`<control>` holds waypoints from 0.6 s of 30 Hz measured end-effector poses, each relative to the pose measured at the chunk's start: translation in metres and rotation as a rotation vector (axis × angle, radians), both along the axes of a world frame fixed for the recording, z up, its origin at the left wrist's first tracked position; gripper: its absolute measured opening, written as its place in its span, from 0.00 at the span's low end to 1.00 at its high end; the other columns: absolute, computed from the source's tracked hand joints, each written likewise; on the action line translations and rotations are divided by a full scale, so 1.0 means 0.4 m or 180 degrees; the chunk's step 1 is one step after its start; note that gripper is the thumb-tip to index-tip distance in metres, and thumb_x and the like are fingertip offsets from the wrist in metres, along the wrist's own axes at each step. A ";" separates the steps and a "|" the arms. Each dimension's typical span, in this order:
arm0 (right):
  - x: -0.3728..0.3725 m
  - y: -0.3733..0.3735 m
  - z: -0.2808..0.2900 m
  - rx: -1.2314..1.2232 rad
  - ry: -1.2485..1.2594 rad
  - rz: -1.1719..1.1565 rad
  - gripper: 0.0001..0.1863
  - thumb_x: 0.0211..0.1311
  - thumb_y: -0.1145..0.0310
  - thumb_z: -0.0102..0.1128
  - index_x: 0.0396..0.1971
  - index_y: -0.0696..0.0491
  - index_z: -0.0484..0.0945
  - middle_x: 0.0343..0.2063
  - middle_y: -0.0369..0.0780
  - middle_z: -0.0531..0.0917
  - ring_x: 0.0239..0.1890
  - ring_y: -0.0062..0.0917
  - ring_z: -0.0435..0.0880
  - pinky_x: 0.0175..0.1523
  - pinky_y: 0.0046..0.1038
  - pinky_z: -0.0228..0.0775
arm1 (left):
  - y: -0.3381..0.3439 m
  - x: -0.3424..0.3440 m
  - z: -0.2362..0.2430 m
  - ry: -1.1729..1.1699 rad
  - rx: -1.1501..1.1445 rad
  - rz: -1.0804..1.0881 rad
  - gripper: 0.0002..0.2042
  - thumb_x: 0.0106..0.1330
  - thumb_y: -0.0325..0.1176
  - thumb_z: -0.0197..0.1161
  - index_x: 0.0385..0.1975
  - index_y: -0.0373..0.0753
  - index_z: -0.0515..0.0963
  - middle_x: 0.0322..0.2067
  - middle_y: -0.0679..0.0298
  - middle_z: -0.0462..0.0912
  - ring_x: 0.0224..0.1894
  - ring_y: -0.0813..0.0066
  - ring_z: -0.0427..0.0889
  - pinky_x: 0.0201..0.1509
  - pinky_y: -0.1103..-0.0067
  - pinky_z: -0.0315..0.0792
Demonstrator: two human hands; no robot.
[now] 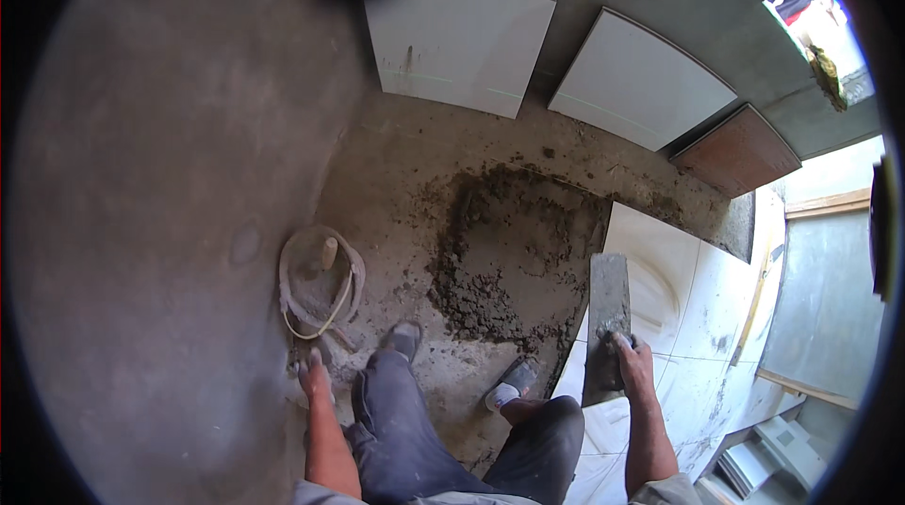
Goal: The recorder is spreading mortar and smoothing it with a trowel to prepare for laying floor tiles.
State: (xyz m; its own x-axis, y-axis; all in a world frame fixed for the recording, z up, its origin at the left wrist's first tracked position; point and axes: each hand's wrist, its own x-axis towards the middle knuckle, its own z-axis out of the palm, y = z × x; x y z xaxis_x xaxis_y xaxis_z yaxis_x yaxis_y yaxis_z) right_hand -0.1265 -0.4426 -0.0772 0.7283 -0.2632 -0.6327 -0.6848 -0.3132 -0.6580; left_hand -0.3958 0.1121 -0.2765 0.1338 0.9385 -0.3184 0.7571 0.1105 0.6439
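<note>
Plastering trowel (pixel 610 293) beside rough mortar bed (pixel 533 241)

Head view: the right hand (pixel 634 362), at 4 o'clock, grips the trowel over white floor tiles (pixel 702 382). The left hand (pixel 316 378), at 7 o'clock, is near a coiled hose (pixel 286 279); I cannot tell its grip. The mortar lies near centre; a misstep by the right shoe (pixel 518 378), at 5 o'clock, could dent it. No writing is legible.

The person before me wears dusty dark grey trousers (pixel 405 430), creased at the thigh, the right leg ending above a bare ankle (pixel 510 411). Both shoes (pixel 403 339) look dark grey; pale grey sleeves (pixel 667 490) leave the forearms (pixel 650 434) bare.
</note>
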 end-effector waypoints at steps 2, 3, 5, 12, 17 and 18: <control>-0.008 0.009 0.041 -0.0538 0.0407 0.0416 0.16 0.57 0.59 0.59 0.28 0.59 0.76 0.17 0.33 0.74 0.19 0.16 0.69 0.24 0.22 0.62 | 0.006 -0.003 0.020 0.0207 -0.0866 0.0394 0.32 0.59 0.55 0.59 0.56 0.38 0.65 0.49 0.53 0.72 0.50 0.59 0.73 0.52 0.66 0.67; -0.019 -0.008 0.035 -0.0475 0.0640 0.0344 0.17 0.57 0.58 0.59 0.26 0.59 0.76 0.17 0.33 0.75 0.18 0.16 0.69 0.23 0.23 0.62 | 0.006 0.017 0.021 0.0431 -0.1673 0.0844 0.36 0.59 0.56 0.59 0.62 0.41 0.59 0.56 0.54 0.67 0.54 0.59 0.71 0.56 0.64 0.65; -0.023 0.004 0.064 -0.0591 0.0801 0.0589 0.18 0.57 0.56 0.58 0.25 0.59 0.76 0.17 0.34 0.75 0.19 0.17 0.69 0.24 0.23 0.62 | 0.020 0.039 0.001 0.0263 -0.1836 0.1137 0.38 0.59 0.57 0.58 0.63 0.41 0.56 0.59 0.55 0.63 0.57 0.57 0.67 0.59 0.60 0.61; -0.065 0.016 0.032 -0.1617 0.1343 0.1105 0.21 0.56 0.55 0.59 0.26 0.63 0.77 0.18 0.41 0.78 0.22 0.23 0.76 0.28 0.29 0.67 | 0.246 0.179 -0.161 -0.1801 -0.2025 0.2031 0.14 0.63 0.52 0.56 0.37 0.49 0.74 0.29 0.72 0.77 0.33 0.79 0.73 0.53 0.67 0.65; 0.050 0.216 0.213 -0.1917 0.2093 0.1167 0.26 0.54 0.50 0.60 0.37 0.62 0.78 0.30 0.53 0.82 0.35 0.42 0.83 0.40 0.37 0.72 | 0.193 0.571 0.046 -0.1695 -0.2305 0.2814 0.16 0.65 0.48 0.52 0.16 0.53 0.64 0.12 0.77 0.61 0.14 0.80 0.56 0.39 0.74 0.62; 0.036 0.222 0.195 -0.1858 0.1881 0.1327 0.27 0.54 0.49 0.60 0.38 0.61 0.78 0.29 0.52 0.82 0.34 0.40 0.83 0.39 0.37 0.71 | 0.214 0.617 0.081 -0.1630 -0.2591 0.2449 0.16 0.65 0.47 0.51 0.15 0.53 0.62 0.11 0.77 0.59 0.13 0.80 0.54 0.40 0.75 0.62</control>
State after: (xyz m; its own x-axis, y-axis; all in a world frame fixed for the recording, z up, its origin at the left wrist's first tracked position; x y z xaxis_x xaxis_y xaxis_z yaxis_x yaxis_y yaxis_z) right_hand -0.1120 -0.3536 0.0008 0.4372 -0.4461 -0.7809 -0.6162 -0.7811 0.1012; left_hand -0.1491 0.1978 -0.2442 -0.0847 0.3806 -0.9209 -0.0021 0.9241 0.3821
